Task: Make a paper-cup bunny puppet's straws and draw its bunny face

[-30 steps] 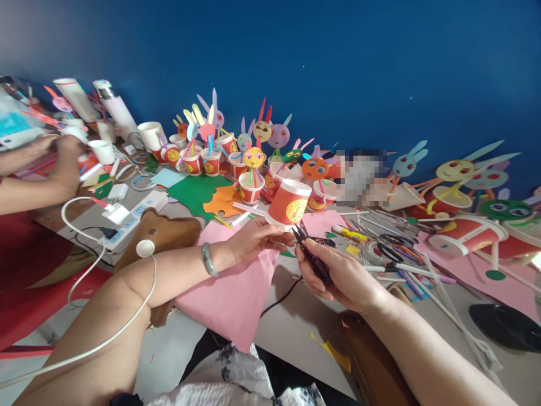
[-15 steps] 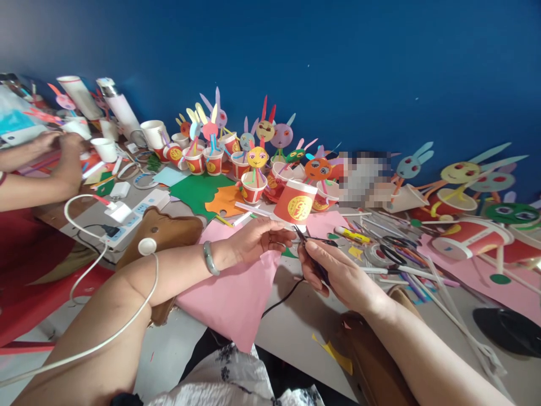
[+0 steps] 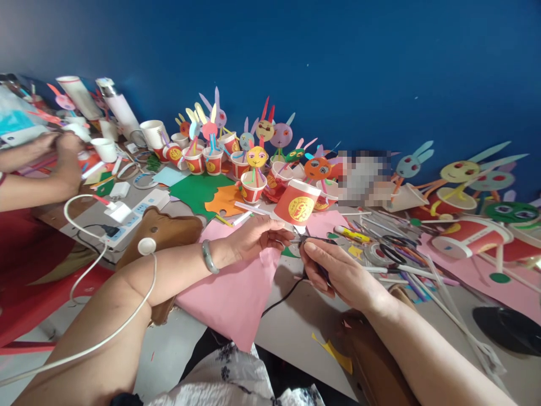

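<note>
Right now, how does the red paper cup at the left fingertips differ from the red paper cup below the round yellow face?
The fingertip cup tilts at the left hand; the yellow-face cup stands upright, its opening showing. The fingertip cup looks larger in view than the yellow-face cup. Both are red and white.

Soft, moderately bright light; the outer edges look stretched.

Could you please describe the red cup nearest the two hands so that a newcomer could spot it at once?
Below the blue wall, find the row of rabbit-faced paper cups. In front of them, just above the left hand and right hand, is the tilted red cup, whose yellow emblem looks larger than its neighbours'.
</note>
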Demonstrator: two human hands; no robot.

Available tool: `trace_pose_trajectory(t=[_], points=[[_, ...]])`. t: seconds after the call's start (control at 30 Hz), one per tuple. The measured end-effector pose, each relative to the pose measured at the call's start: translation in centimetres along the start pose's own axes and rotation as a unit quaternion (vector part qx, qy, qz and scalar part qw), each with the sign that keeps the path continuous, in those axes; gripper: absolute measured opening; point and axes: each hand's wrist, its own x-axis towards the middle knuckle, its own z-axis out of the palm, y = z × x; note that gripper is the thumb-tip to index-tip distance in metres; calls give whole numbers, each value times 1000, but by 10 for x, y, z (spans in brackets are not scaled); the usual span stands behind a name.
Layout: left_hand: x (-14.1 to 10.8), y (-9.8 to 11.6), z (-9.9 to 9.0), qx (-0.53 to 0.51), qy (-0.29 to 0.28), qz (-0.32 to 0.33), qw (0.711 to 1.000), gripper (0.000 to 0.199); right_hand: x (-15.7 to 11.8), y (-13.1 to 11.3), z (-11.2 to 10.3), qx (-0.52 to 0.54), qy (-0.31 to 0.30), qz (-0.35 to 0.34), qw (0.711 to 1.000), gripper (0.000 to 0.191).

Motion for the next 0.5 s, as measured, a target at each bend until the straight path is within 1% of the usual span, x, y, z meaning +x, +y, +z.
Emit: trace_pose_trajectory(t=[0.2, 0.33, 0.4, 0.5], points=[[1, 1, 1, 26, 1, 5, 1000, 27, 1, 2, -3, -28, 15, 19, 999, 46], [1, 2, 3, 42, 27, 15, 999, 26, 2, 1, -3, -30, 31, 19, 999, 47], [-1, 5, 6, 50, 42, 25, 998, 25, 3, 2, -3, -28, 33, 17, 999, 47], [-8, 15, 12, 72, 44, 40, 996, 22, 4, 3, -5, -25, 35, 14, 999, 47]])
